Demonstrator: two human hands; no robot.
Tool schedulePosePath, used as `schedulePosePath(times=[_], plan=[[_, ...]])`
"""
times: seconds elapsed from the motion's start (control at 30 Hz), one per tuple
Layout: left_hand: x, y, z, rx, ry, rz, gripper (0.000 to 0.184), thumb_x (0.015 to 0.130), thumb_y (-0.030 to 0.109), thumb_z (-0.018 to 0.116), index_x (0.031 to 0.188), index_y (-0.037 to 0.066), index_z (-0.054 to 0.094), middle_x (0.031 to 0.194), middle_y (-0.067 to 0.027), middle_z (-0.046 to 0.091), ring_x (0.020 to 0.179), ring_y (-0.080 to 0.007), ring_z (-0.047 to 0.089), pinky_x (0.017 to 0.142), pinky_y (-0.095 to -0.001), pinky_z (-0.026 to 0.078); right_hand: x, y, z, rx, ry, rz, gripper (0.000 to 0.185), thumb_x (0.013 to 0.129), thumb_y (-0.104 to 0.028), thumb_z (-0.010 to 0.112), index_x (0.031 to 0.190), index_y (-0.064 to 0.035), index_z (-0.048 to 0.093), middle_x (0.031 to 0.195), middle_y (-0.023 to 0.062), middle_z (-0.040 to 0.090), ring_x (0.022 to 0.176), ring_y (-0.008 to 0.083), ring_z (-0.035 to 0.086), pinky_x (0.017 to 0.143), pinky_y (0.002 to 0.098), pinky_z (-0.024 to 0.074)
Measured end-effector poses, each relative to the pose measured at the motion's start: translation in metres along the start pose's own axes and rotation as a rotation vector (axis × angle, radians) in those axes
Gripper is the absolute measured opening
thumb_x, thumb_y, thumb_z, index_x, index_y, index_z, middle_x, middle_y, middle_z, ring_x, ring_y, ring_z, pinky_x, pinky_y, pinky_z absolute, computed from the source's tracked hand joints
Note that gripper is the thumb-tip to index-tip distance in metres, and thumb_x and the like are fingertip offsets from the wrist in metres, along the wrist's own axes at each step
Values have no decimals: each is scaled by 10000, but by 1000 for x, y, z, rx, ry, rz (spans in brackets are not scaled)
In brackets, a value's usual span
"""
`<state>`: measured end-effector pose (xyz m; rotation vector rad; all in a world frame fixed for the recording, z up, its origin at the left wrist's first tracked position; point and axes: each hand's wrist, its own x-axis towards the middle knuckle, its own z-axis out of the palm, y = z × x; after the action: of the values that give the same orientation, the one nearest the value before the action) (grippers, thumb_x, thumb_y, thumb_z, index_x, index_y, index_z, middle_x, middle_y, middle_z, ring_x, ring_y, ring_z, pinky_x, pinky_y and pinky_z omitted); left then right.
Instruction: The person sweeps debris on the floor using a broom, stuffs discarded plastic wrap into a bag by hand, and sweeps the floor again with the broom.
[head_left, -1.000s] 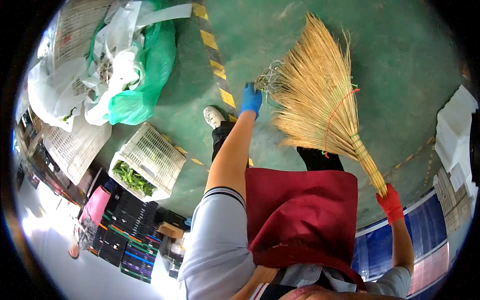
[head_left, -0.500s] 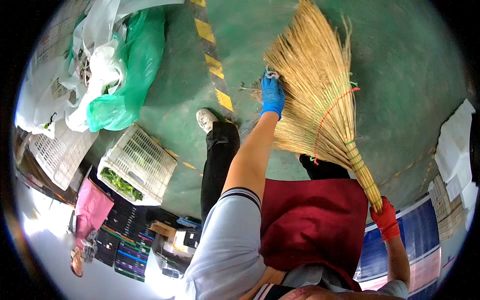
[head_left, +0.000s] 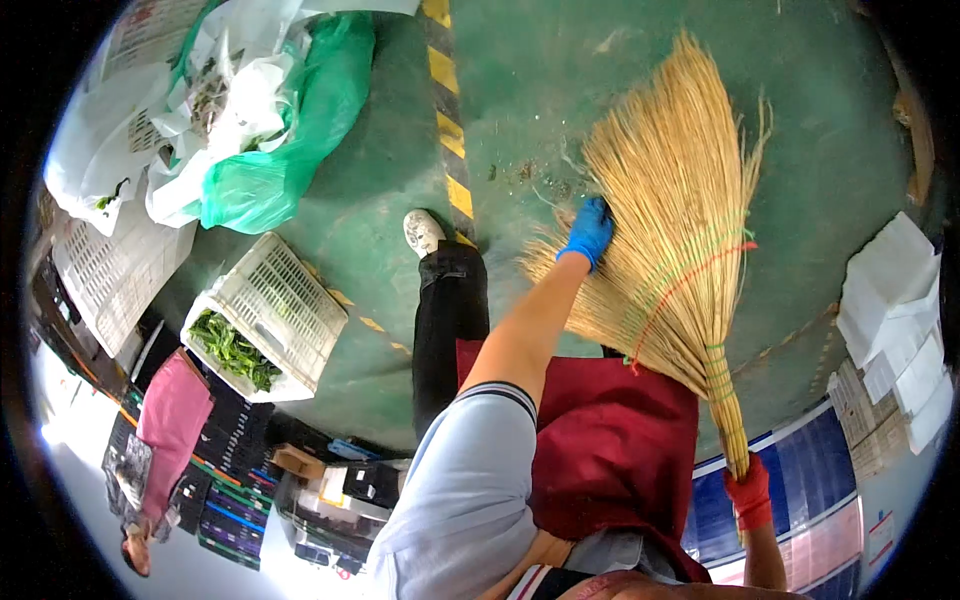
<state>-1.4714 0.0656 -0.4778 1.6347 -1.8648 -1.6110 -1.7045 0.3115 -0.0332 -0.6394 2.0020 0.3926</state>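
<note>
A large straw broom is held tilted over the green floor, its wide bristles away from me and its handle toward my right side. My right hand, in a red glove, is wrapped round the handle's end. My left hand, in a blue glove, has its fingers curled at the left edge of the bristles; the fingertips are partly hidden. Loose debris and thin strands lie on the floor just beyond that hand.
A white crate with leafy greens stands left of my leg. Beyond it are a green plastic bag and white bags. A yellow-black floor stripe runs ahead. White sheets lie at right. Another person stands at lower left.
The broom has shifted right, its handle end toward my body. My left hand has moved right and nearer me along the bristles; the grey tuft at its fingertips no longer shows. More floor debris is visible.
</note>
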Motion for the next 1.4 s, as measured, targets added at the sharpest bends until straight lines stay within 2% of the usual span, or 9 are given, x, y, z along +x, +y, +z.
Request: schedulePosePath(times=[0.33, 0.5, 0.6, 0.7, 0.77, 0.87, 0.97, 1.13, 1.4], plan=[[-6, 68, -141, -24, 188, 21, 342, 774, 90, 476, 1097, -22, 486, 1067, -250, 512, 999, -399, 482, 885, -410, 386, -71, -63, -41, -15, 73, -121, 443, 611, -210, 701, 972, -45, 504, 810, 135, 606, 750, 299, 608, 627, 373, 477], [-8, 163, -345, 156, 353, 192, 409, 767, 58, 479, 1164, -42, 456, 1168, -235, 478, 1088, -375, 445, 967, -388, 330, -96, -112, -65, 183, 1, -268, 378, 645, -226, 689, 932, -40, 530, 814, 169, 605, 750, 319, 606, 642, 371, 484], [16, 181, -482, 71, 536, 448, 305, 788, 79, 470, 1081, -1, 498, 995, -247, 540, 965, -376, 506, 859, -418, 385, -112, -219, -75, 197, 23, -384, 379, 679, -258, 676, 955, -48, 524, 844, 177, 610, 786, 340, 601, 650, 393, 478], [6, 186, -601, 634, 712, 436, 300, 791, 99, 489, 1078, 13, 495, 1113, -242, 494, 983, -397, 490, 832, -425, 414, -98, -317, -59, 220, 25, -434, 401, 695, -298, 661, 975, -51, 516, 859, 186, 611, 796, 357, 596, 658, 409, 474], [0, 173, -647, 554, 782, 228, 323, 789, 96, 492, 1108, 49, 497, 1185, -232, 455, 1013, -397, 481, 856, -417, 410, -85, -359, -43, 226, -29, -420, 414, 700, -315, 653, 986, -51, 512, 862, 193, 610, 799, 363, 592, 661, 415, 473], [-32, 171, -670, 500, 818, 157, 339, 789, 89, 490, 1127, 77, 497, 1199, -234, 450, 1042, -398, 470, 863, -416, 407, -87, -359, -20, 311, -106, -407, 408, 707, -301, 652, 993, -47, 510, 837, 183, 617, 778, 342, 603, 650, 409, 475], [-36, 123, -656, 203, 612, 245, 319, 813, 125, 499, 1122, 43, 497, 1222, -197, 451, 1086, -388, 448, 896, -403, 387, -114, -384, -28, 447, -184, -443, 299, 741, -164, 646, 948, -16, 489, 666, 56, 573, 492, 128, 540, 450, 286, 432], [-65, 205, -612, 569, 331, 338, 354, 867, 287, 447, 1133, 60, 498, 1291, -114, 414, 1188, -345, 371, 954, -511, 301, -125, -359, -32, 401, -126, -550, 314, 734, -189, 655, 944, -21, 492, 715, 85, 584, 554, 163, 570, 499, 301, 448], [-13, 202, -699, 696, 408, -224, 439, 856, 380, 401, 1225, 146, 446, 1320, -111, 375, 1224, -324, 327, 973, -507, 272, -184, -355, -61, 222, -9, -512, 433, 666, -292, 690, 937, -13, 501, 815, 182, 598, 749, 313, 598, 629, 381, 464]])
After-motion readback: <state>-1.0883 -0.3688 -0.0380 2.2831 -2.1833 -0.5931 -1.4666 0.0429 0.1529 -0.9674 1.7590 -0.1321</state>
